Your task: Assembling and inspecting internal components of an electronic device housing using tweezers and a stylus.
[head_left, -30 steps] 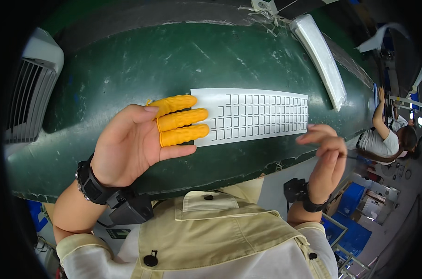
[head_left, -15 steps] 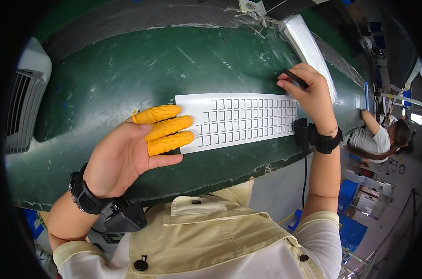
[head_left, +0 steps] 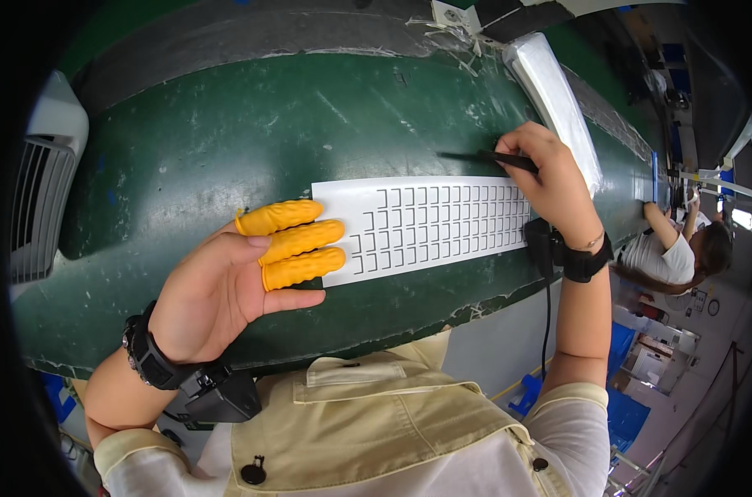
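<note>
Head view, looking down on a worn green tabletop [head_left: 227, 141].

White sheet [head_left: 425, 225] printed with a grid of small dark squares: flat on the tabletop, long side running left to right, at the centre of the view.

Left hand [head_left: 243, 277]: palm down, fingers extended and held close together; three fingers in orange finger cots [head_left: 297, 242], tips pressing on the left end of the sheet. Nothing gripped. Black wrist strap [head_left: 148, 358] at the wrist, black box [head_left: 218, 396] just below it.

Right hand [head_left: 554, 182]: at the right end of the sheet, closed in a pinch on thin black tweezers [head_left: 479, 156], points directed left, just above the upper edge of the sheet; contact between points and sheet not discernible. Black wrist strap [head_left: 583, 261] at this wrist too, black cord [head_left: 546, 323] hanging down from near it past the tabletop edge.

Long clear-wrapped white bundle [head_left: 554, 99]: on the tabletop beyond the right hand, running away toward the upper right. Grey slotted housing [head_left: 40, 199] at the far left edge.

Cream vest [head_left: 376, 439] over white sleeves along the lower edge. Second person [head_left: 682, 244] seated at the far right, well apart, one arm on the same tabletop.
</note>
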`<control>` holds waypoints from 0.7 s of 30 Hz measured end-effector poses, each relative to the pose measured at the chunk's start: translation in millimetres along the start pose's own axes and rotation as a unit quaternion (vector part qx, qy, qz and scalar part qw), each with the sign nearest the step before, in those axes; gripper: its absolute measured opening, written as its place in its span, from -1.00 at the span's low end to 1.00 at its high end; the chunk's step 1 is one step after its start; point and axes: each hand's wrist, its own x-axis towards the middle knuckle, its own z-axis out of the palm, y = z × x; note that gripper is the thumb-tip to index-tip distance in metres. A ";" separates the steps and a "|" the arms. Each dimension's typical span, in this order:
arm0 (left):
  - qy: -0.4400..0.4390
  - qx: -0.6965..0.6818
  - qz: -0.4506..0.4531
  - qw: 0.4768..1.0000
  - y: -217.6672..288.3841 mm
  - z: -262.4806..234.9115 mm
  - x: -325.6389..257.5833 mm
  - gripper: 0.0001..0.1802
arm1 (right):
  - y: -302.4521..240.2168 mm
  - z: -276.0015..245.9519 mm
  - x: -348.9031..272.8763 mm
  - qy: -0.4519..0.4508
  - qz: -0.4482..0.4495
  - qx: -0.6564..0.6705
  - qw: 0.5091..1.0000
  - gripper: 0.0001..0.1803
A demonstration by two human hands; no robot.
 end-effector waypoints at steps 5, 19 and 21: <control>0.028 0.005 0.013 1.000 -0.4 2.6 0.0 -0.44 | 5.4 0.2 4.5 -0.019 -0.029 -0.003 0.999 -0.89; 0.005 0.002 0.003 1.000 -0.3 -1.8 -1.4 -0.48 | 7.6 -3.1 2.5 0.018 0.006 0.028 0.999 -0.88; 0.003 0.003 0.002 1.000 -0.6 -2.1 -0.9 -0.48 | 7.3 -3.5 2.5 0.013 0.005 0.014 1.000 -0.88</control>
